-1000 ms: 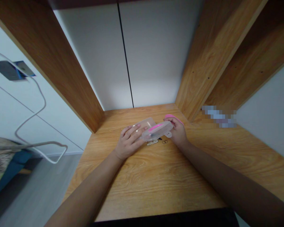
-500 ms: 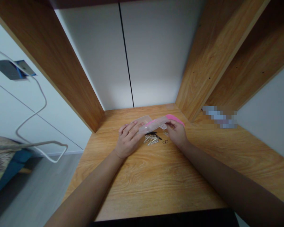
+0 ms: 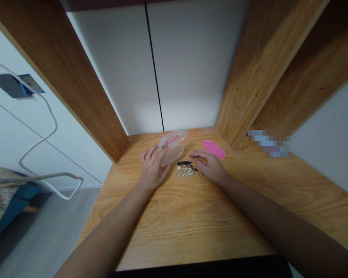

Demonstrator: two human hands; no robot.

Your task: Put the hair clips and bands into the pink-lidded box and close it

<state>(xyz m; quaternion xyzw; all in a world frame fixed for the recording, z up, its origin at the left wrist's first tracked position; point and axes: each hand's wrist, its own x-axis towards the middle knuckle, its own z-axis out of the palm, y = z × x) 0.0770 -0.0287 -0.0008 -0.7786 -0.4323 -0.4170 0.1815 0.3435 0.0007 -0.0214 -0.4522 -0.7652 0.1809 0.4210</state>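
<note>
My left hand (image 3: 154, 166) is closed on the side of a clear plastic oval case (image 3: 172, 155), whose see-through lid (image 3: 174, 137) stands raised at the back; a pink curved mark shows through it. Beside the case lie black hair clips (image 3: 184, 163) and a small heap of silvery metal clips (image 3: 186, 171). My right hand (image 3: 210, 165) hovers just right of this heap, fingers stretched to the left and thumb apart, with nothing visible in them. A small dark ring (image 3: 201, 174) lies below that hand. Behind it rests a flat pink oval piece (image 3: 214, 149).
The wooden desktop (image 3: 174, 216) is bounded by a wooden side panel (image 3: 84, 88) on the left and a wooden post (image 3: 249, 88) on the right. A blurred-out item (image 3: 268, 143) lies at the right. A white cable (image 3: 50, 135) hangs at the left.
The clear lid has swung from the right hand up to the back, so the case stands open. My right hand has let go of it and moved slightly left, over the clips.
</note>
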